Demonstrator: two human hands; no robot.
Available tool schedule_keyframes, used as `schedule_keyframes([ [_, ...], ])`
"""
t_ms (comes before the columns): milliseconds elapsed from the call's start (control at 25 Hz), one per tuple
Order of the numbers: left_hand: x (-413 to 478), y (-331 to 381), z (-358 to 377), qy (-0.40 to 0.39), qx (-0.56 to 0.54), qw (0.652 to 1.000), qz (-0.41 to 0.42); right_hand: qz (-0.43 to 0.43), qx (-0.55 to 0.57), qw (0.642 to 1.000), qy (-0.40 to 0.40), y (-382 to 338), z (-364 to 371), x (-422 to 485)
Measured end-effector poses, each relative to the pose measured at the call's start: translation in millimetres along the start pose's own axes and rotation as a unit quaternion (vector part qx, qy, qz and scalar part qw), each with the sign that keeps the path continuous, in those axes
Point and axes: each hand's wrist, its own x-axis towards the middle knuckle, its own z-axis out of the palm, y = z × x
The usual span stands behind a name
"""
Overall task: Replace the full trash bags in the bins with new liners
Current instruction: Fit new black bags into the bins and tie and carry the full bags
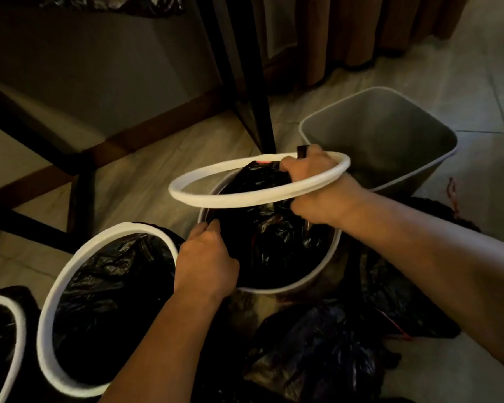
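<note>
The right hand [312, 181] has its fingers closed around the top of a black trash bag [262, 228] that sits inside a round white bin [312, 282] on the floor, and a loose white ring [216, 196] hangs around that wrist above the bin. The left hand [205, 257] pinches the bin's near edge with its fingers. A round bin with a black liner [105, 301] stands just to the left, and an empty gray bin [384, 135] stands behind on the right.

Dim light is falling over a pale tiled floor [463, 82]. Brown curtains [361, 27] are hanging at upper right, a grey wall [99, 68] with wooden skirting [163, 123] is filling upper left, and dark furniture legs [245, 82] are standing upper centre.
</note>
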Motion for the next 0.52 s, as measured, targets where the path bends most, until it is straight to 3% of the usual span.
schedule_keyframes([
  [120,-12.7,-3.3,0.7,0.009,-0.050,0.999,0.006,0.029,0.155,0.986,-0.061,1.6,-7.5,-10.7],
  [240,-31.6,-8.5,0.3,0.069,-0.078,0.995,0.001,0.028,0.326,0.938,-0.111,10.5,-4.1,-25.1],
  [400,-48.8,-8.3,-5.6,0.123,-0.051,0.991,0.028,0.008,0.235,0.972,0.001,21.3,17.1,-48.3],
  [520,-50.4,-10.3,-12.5,0.109,-0.082,0.990,0.028,-0.049,0.146,0.977,0.150,29.3,38.5,-70.2],
])
